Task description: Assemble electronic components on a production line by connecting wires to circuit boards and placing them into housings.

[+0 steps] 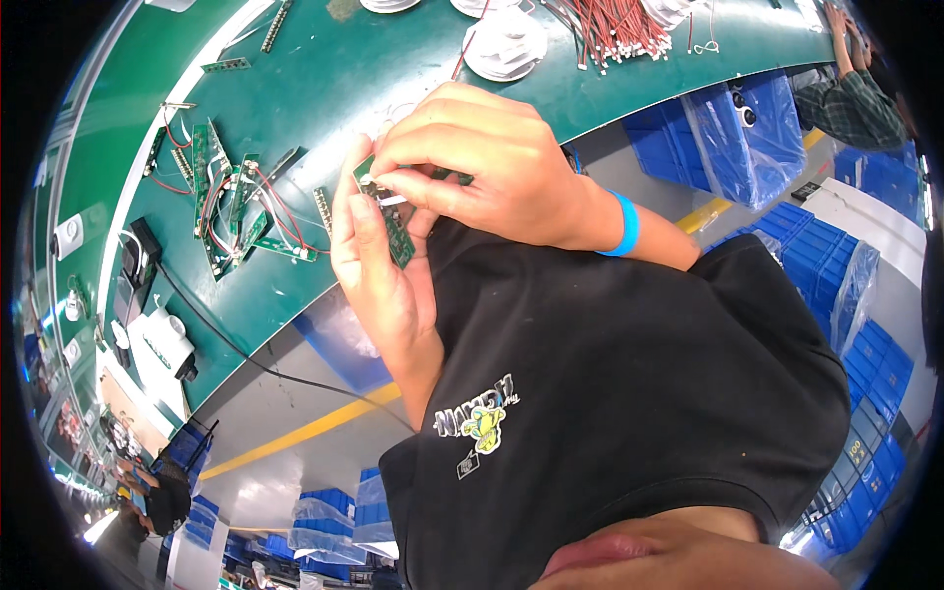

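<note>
My left hand (379, 280) holds a small green circuit board (398, 242) at the table's near edge, the thumb on its face and the fingers behind. Over the board's upper end, my right hand (492, 162) has its thumb and index finger pinched together. What sits in that pinch is mostly hidden by the fingers. Just below the right thumb shows a small white piece (391, 201), touching the board. To the left on the green table (295, 93) lies a pile of green circuit boards (239, 202) with red, white and black wires.
Beyond my hands are white round stacks (504, 44) and a bundle of red wires with white plugs (619, 34). A black cable (211, 332) runs off the table's left part. Blue bins (669, 147) stand on the floor at right. Another person's arm (841, 44) rests at far right.
</note>
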Tool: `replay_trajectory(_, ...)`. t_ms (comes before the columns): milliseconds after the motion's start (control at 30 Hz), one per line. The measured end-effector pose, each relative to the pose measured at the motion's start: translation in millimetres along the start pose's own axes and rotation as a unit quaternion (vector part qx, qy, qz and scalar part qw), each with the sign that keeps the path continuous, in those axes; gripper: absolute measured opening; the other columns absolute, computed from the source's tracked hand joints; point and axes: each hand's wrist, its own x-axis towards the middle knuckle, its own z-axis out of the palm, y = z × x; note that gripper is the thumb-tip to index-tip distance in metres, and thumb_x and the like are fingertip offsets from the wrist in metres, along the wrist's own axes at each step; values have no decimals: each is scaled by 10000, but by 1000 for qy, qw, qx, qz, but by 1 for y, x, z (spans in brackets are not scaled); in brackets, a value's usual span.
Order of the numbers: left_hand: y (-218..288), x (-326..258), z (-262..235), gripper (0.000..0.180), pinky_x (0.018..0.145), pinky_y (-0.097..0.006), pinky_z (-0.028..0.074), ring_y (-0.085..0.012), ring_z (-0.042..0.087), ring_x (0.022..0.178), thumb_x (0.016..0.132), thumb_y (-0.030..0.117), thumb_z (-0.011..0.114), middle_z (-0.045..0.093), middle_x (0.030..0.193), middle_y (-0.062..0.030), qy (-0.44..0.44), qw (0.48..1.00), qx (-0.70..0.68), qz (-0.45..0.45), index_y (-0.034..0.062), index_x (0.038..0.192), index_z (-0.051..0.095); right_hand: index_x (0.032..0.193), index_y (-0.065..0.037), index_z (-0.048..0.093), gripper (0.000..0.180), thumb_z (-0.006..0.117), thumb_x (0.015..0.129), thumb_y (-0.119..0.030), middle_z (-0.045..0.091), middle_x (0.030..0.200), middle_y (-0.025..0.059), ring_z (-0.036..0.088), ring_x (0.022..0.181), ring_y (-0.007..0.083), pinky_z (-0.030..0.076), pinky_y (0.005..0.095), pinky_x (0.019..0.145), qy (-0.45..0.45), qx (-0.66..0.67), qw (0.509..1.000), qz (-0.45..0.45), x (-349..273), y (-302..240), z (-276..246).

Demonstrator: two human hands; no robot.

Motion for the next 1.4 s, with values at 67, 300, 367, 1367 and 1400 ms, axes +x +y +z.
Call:
replay_trajectory(67, 0, -1, 3, 508, 822, -341, 570, -242, 623, 1028, 986, 240, 506, 557, 1218, -186, 19, 1000, -7, -3, -59, 1375, 376, 831, -25, 682, 144, 754, 705, -22, 667, 798, 62, 631, 726, 217, 507, 309, 637, 12, 7, 1000, -21, 0, 1, 1)
replay_trajectory(300, -1, -3, -1, 521, 933, -367, 505, -220, 566, 1129, 1007, 309, 452, 519, 1281, -148, -13, 999, 36, -16, -12, 1406, 356, 831, -22, 684, 155, 754, 693, -15, 665, 798, 55, 636, 726, 212, 510, 308, 620, 1, 3, 999, -51, 0, 6, 1)
replay_trajectory(367, -1, -4, 5, 498, 903, -337, 511, -196, 584, 1090, 1009, 295, 453, 547, 1246, -131, 26, 998, 52, -3, -15, 1392, 385, 822, -13, 678, 143, 744, 696, -23, 664, 801, 64, 637, 723, 217, 511, 311, 608, 7, -84, 991, -106, -2, 7, 4)
replay_trajectory(1367, -3, -11, 11, 400, 831, -259, 447, -119, 572, 970, 1003, 215, 455, 599, 1155, -85, 113, 981, 152, 46, -16, 1328, 492, 808, -20, 664, 166, 749, 665, -11, 659, 782, 61, 623, 679, 218, 504, 310, 585, 14, -28, 998, -56, -3, 4, 10)
replay_trajectory(1400, -4, -11, 11, 400, 831, -259, 447, -119, 572, 970, 1003, 215, 455, 599, 1155, -85, 113, 981, 154, 44, -16, 1328, 492, 808, -20, 664, 166, 749, 665, -11, 659, 782, 61, 623, 679, 218, 504, 310, 585, 15, -29, 998, -54, -3, 4, 10)
